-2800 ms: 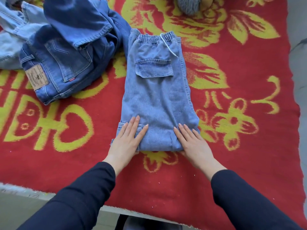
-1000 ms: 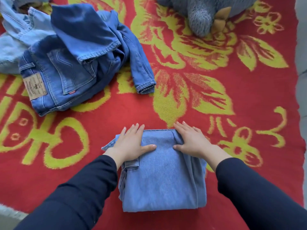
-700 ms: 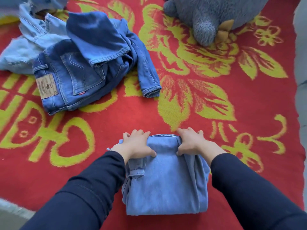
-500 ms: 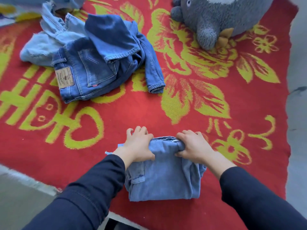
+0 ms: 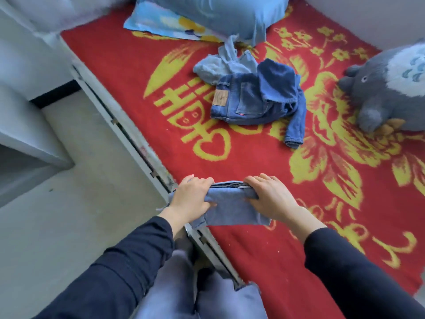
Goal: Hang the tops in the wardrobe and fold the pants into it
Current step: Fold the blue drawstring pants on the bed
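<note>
A home bedroom: a red blanket (image 5: 128,65) covers the bed, with a pillow (image 5: 218,14) and a plush toy (image 5: 391,88).

Bare blanket (image 5: 241,162) separates folded jeans (image 5: 232,208) from denim heap (image 5: 255,100).

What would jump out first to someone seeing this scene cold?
A red blanket with bold yellow patterns fills most of the view. At its near edge the left hand and right hand grip folded light-blue jeans; behind them lies a heap of unfolded jeans, with a grey plush toy at the far right.
</note>
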A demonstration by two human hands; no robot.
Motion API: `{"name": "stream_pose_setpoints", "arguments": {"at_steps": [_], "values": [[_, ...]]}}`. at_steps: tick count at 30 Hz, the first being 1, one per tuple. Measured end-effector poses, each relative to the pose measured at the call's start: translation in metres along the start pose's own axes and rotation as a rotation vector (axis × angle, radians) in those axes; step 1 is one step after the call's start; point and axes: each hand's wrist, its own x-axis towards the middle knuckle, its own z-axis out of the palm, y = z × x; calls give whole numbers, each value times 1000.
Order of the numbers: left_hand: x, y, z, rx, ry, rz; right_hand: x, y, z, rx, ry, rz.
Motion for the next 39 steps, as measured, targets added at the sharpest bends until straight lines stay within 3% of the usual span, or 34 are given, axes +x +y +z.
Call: {"name": "stream_pose_setpoints", "arguments": {"at_steps": [7, 15, 26, 32, 39], "values": [[-85, -131, -59, -3, 88, -290, 117, -135, -16, -27, -74, -284], [-208, -341, -101, -89, 168, -597, 277, -369, -6, -25, -136, -547], [-363, -564, -155, -38, 271, -844, 414, -661, 6, -136, -143, -813], [-402, -688, -173, 64, 234, -903, 488, -776, 26, -151, -143, -871], [-427, -845, -172, 91, 139, -964, 585, -899, 79, -110, -216, -817]]}}
